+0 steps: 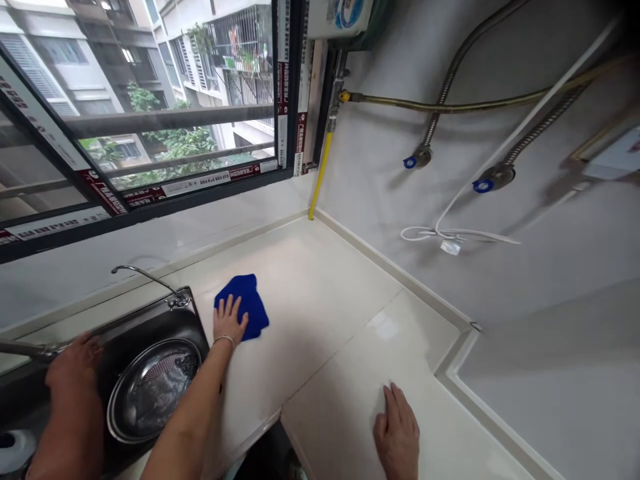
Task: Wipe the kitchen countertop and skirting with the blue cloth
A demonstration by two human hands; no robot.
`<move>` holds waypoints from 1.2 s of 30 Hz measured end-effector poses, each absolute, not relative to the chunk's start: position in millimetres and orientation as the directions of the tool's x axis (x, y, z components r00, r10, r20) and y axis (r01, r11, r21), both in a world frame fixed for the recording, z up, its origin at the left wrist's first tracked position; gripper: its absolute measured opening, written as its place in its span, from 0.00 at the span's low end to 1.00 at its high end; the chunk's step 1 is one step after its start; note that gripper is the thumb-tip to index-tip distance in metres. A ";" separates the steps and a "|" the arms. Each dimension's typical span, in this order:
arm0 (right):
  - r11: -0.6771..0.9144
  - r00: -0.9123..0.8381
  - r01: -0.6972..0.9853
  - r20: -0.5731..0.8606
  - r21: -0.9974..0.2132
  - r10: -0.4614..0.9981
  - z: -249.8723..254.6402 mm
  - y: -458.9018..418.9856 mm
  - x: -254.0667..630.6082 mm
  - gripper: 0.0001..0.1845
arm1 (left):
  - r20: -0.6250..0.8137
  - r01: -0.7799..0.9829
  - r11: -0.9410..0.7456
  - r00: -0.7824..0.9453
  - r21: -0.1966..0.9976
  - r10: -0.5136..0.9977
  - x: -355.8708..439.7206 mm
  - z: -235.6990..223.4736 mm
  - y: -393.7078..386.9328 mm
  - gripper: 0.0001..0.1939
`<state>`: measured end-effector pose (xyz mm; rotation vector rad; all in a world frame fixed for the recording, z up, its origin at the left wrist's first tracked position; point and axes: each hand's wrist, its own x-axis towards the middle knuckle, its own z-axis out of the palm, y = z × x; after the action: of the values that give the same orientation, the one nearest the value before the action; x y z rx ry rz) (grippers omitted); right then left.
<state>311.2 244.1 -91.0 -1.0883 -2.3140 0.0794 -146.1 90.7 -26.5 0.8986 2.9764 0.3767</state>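
Note:
My left hand (231, 321), with a thin bracelet at the wrist, lies palm down on a blue cloth (256, 308). Its fingers are spread flat over the cloth's left part. The cloth rests unfolded on the pale countertop (320, 287), just right of the sink. Lower right, my right hand (399, 427) is against the countertop, its fingers stretched out and nothing visible in it. Another person's hand (75, 360) is over the sink's left side, close to a grey metal tube (35, 348); its grip cannot be made out.
A wet metal basin (117, 407) sits in the dark sink (200, 327), below a thin curved tap (150, 275). A yellow pipe (323, 175) rises in the corner. Valves with blue rings (483, 185) and a white cable (453, 235) are at the right wall. A window frame (210, 190) stands behind.

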 end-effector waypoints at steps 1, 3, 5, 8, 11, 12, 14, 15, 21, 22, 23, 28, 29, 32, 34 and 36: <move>0.658 -0.494 0.694 0.473 -0.291 0.730 -89.9 243.8 310.4 0.28 | 0.061 0.517 0.827 -0.854 0.221 0.517 -149.2 -25.0 86.4 0.32; 0.645 -0.483 0.705 0.468 -0.293 0.740 -87.5 243.3 309.6 0.28 | 0.066 0.469 0.860 -0.882 0.201 0.466 -147.4 -23.3 82.4 0.32; 0.647 -0.488 0.707 0.467 -0.284 0.738 -85.5 242.9 310.1 0.28 | 0.072 0.433 0.884 -0.901 0.176 0.428 -134.3 -23.1 82.4 0.32; 0.659 -0.495 0.700 0.479 -0.274 0.725 -84.6 242.5 312.1 0.30 | 0.087 0.411 0.903 -0.911 0.127 0.403 -97.5 -26.0 82.1 0.33; 0.658 -0.478 0.689 0.493 -0.303 0.727 -86.9 242.7 312.7 0.30 | 0.098 0.481 0.873 -0.875 0.082 0.474 -47.4 -33.8 77.3 0.34; 0.658 -0.474 0.684 0.494 -0.313 0.729 -87.9 242.8 312.2 0.31 | 0.094 0.523 0.849 -0.852 0.080 0.516 -28.6 -37.1 75.0 0.34; 0.661 -0.472 0.677 0.498 -0.323 0.727 -89.7 243.0 310.6 0.31 | 0.091 0.566 0.818 -0.824 0.097 0.559 10.3 -43.4 70.6 0.34; 0.662 -0.470 0.676 0.504 -0.322 0.725 -90.5 243.1 309.7 0.31 | 0.091 0.590 0.800 -0.807 0.106 0.583 29.0 -46.0 68.7 0.34; 0.665 -0.449 0.674 0.536 -0.323 0.715 -94.9 245.0 308.8 0.30 | 0.065 0.701 0.696 -0.710 0.158 0.701 83.9 -47.3 64.8 0.34; 0.671 -0.455 0.669 0.538 -0.320 0.710 -95.4 245.2 309.2 0.30 | 0.063 0.707 0.688 -0.703 0.164 0.708 80.4 -46.1 65.4 0.34; 0.677 -0.462 0.665 0.539 -0.314 0.704 -95.5 245.2 309.8 0.30 | 0.063 0.706 0.688 -0.704 0.166 0.707 74.0 -45.1 66.4 0.34; 0.681 -0.484 0.673 0.525 -0.288 0.700 -92.0 243.4 311.6 0.30 | 0.123 0.575 0.807 -0.818 0.135 0.562 17.5 -43.8 78.4 0.33; 0.681 -0.487 0.675 0.522 -0.283 0.700 -91.2 243.2 311.9 0.30 | 0.139 0.534 0.836 -0.844 0.129 0.518 3.8 -43.6 82.3 0.33; 0.687 -0.492 0.678 0.533 -0.260 0.688 -90.3 243.7 312.7 0.29 | 0.151 0.415 0.899 -0.906 0.143 0.394 -39.1 -41.1 94.9 0.33; 0.688 -0.491 0.687 0.547 -0.236 0.678 -90.9 244.5 313.3 0.29 | 0.137 0.347 0.923 -0.935 0.167 0.327 -67.8 -38.8 103.0 0.34; 0.680 -0.490 0.698 0.543 -0.224 0.682 -92.4 245.5 314.5 0.30 | 0.126 0.292 0.938 -0.954 0.186 0.272 -95.2 -37.1 110.4 0.35</move>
<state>314.5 245.5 -92.4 -1.0573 -2.2817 -0.0350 -95.2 110.4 -37.1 0.4648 3.1891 0.3306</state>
